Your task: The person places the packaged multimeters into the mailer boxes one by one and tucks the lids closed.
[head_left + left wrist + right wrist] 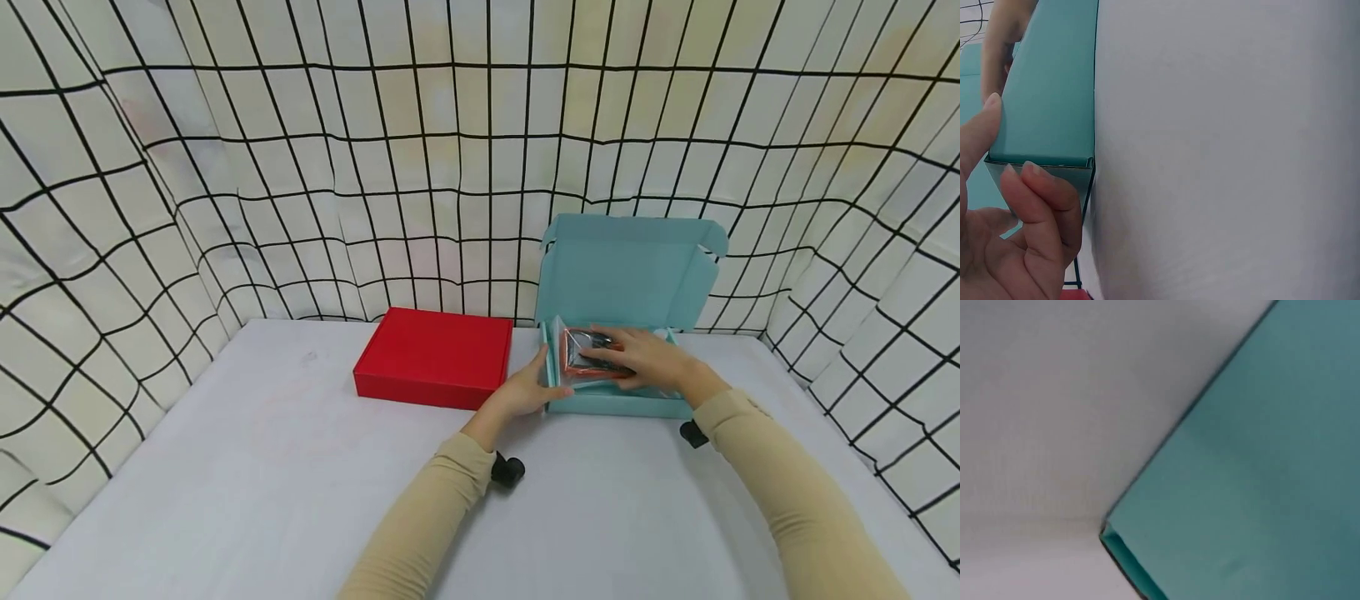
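A teal cardboard box (617,407) stands on the table with its lid (626,271) raised. My left hand (522,390) holds its left front corner; in the left wrist view the thumb (982,128) lies at the top edge of the box's front wall (1050,94) and curled fingers (1041,209) are against the side. Inside the box, my right hand (651,360) grips a clear plastic bag (558,333) with an orange-and-black item (576,360) in it. The right hand partly covers the item. The right wrist view shows only the box front (1241,469) and table, without the hand.
A closed red box (438,354) sits left of the teal box, just beyond my left wrist. White cloth (300,467) covers the table. Behind and at both sides hang white curtains (420,167) with a black grid.
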{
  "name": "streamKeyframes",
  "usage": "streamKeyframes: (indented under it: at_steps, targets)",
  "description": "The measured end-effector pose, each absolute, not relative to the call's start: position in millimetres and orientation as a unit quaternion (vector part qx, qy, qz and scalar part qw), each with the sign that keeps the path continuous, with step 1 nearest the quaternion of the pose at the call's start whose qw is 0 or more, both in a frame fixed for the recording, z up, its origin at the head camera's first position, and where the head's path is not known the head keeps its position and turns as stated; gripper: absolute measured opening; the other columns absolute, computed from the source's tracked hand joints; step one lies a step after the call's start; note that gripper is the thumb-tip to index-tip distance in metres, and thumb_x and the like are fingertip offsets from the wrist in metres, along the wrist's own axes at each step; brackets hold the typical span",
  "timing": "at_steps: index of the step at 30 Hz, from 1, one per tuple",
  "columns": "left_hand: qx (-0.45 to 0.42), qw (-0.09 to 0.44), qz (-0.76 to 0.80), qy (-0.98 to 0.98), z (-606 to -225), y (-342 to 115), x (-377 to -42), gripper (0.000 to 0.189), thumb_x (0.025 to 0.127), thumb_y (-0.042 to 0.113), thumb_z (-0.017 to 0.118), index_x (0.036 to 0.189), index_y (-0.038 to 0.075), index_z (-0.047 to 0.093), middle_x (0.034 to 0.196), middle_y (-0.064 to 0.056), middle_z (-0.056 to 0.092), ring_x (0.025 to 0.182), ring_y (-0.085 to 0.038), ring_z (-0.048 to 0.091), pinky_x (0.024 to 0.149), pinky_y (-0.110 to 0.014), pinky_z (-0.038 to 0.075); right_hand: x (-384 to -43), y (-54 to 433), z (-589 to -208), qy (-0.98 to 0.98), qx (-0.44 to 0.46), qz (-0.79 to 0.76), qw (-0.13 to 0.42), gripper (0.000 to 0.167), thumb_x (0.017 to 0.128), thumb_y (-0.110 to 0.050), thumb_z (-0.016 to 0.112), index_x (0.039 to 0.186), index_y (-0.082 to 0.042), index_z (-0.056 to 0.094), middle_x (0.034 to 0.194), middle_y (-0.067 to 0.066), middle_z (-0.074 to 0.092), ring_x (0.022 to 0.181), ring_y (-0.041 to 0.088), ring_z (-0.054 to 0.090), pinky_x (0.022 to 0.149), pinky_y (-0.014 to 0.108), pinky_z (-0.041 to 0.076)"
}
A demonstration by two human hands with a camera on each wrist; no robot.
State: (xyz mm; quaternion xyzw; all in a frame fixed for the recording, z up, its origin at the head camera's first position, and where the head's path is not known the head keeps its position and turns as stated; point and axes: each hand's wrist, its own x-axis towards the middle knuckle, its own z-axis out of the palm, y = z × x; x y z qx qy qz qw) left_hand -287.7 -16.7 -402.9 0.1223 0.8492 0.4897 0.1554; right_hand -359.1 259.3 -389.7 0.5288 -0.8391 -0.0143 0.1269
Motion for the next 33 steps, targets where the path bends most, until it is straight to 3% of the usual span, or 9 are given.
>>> streamKeyframes:
  at_steps: [2, 3, 7, 10, 15, 18, 21, 29, 33]
  targets:
    - [0.123, 0.161, 0.488, 0.849, -403.1, -16.1, -287.4, 0.098, 0.098, 0.035, 0.071, 0.166, 0.015, 0.004, 0.108, -0.023, 0.06, 0.061, -0.02, 0.055, 0.068, -0.03, 0.041, -358.9, 260.3, -391.1, -0.844, 0.524, -0.019, 0.118, 0.071, 0.09, -0.027, 0.082, 0.15, -0.019, 0.045, 0.153, 0.025, 0.041, 0.117, 0.045, 0.06, 0.093, 0.061, 0.051]
    - [0.123, 0.162, 0.486, 0.85, -403.3, -15.9, -287.2, 0.098, 0.098, 0.035, 0.071, 0.166, 0.015, 0.004, 0.11, -0.023, 0.06, 0.062, -0.019, 0.055, 0.069, -0.03, 0.042, -358.7, 260.6, -391.6, -0.846, 0.52, -0.023, 0.113, 0.071, 0.092, -0.028, 0.08, 0.152, -0.02, 0.043, 0.153, 0.025, 0.04, 0.117, 0.045, 0.06, 0.093, 0.06, 0.052]
    - [0.12, 0.156, 0.486, 0.851, -403.1, -15.3, -286.9, 0.099, 0.097, 0.036, 0.073, 0.166, 0.015, 0.006, 0.14, -0.021, 0.052, 0.07, -0.021, 0.059, 0.076, -0.033, 0.046, -356.6, 260.0, -390.7, -0.857, 0.505, -0.03, 0.1, 0.069, 0.096, -0.029, 0.075, 0.154, -0.019, 0.04, 0.155, 0.024, 0.037, 0.119, 0.046, 0.058, 0.093, 0.061, 0.051]
    - [0.12, 0.151, 0.487, 0.852, -402.4, -14.9, -286.9, 0.099, 0.096, 0.036, 0.073, 0.166, 0.015, 0.007, 0.15, -0.021, 0.045, 0.075, -0.022, 0.061, 0.079, -0.036, 0.047, -354.1, 258.7, -388.4, -0.86, 0.501, -0.03, 0.092, 0.068, 0.097, -0.029, 0.074, 0.154, -0.018, 0.04, 0.155, 0.024, 0.037, 0.119, 0.046, 0.058, 0.093, 0.061, 0.051]
    - [0.123, 0.156, 0.485, 0.852, -401.7, -14.5, -286.2, 0.098, 0.097, 0.035, 0.072, 0.166, 0.014, 0.005, 0.138, -0.021, 0.052, 0.07, -0.021, 0.059, 0.075, -0.033, 0.044, -349.3, 257.7, -386.3, -0.873, 0.483, -0.027, 0.059, 0.066, 0.098, -0.029, 0.072, 0.156, -0.019, 0.041, 0.155, 0.024, 0.039, 0.123, 0.048, 0.056, 0.096, 0.061, 0.049]
    - [0.123, 0.16, 0.485, 0.851, -401.1, -14.4, -286.5, 0.098, 0.098, 0.035, 0.071, 0.166, 0.014, 0.004, 0.11, -0.016, 0.061, 0.064, -0.02, 0.056, 0.071, -0.031, 0.042, -347.2, 256.5, -385.4, -0.885, 0.464, -0.021, 0.039, 0.067, 0.099, -0.029, 0.071, 0.157, -0.02, 0.04, 0.157, 0.022, 0.038, 0.126, 0.049, 0.054, 0.098, 0.062, 0.048]
    - [0.123, 0.16, 0.484, 0.852, -400.4, -14.1, -287.9, 0.099, 0.098, 0.036, 0.071, 0.166, 0.013, 0.003, 0.091, -0.011, 0.057, 0.062, -0.02, 0.055, 0.069, -0.03, 0.041, -346.1, 254.4, -385.7, -0.895, 0.444, -0.009, 0.026, 0.07, 0.098, -0.029, 0.073, 0.158, -0.021, 0.04, 0.16, 0.021, 0.035, 0.13, 0.051, 0.05, 0.1, 0.063, 0.046]
    - [0.121, 0.159, 0.484, 0.852, -401.2, -13.7, -289.3, 0.099, 0.098, 0.037, 0.071, 0.166, 0.013, 0.004, 0.082, -0.011, 0.055, 0.06, -0.02, 0.053, 0.066, -0.029, 0.04, -342.5, 247.1, -387.0, -0.919, 0.392, 0.046, -0.012, 0.068, 0.097, -0.024, 0.073, 0.158, -0.021, 0.043, 0.164, 0.02, 0.03, 0.142, 0.053, 0.034, 0.109, 0.069, 0.034]
    - [0.117, 0.156, 0.486, 0.852, -403.2, -14.2, -289.2, 0.098, 0.098, 0.037, 0.071, 0.166, 0.013, 0.005, 0.088, -0.01, 0.055, 0.06, -0.019, 0.053, 0.066, -0.028, 0.04, -338.6, 242.7, -385.4, -0.927, 0.37, 0.051, -0.035, 0.067, 0.099, -0.022, 0.07, 0.159, -0.021, 0.04, 0.165, 0.021, 0.026, 0.145, 0.056, 0.026, 0.109, 0.074, 0.028]
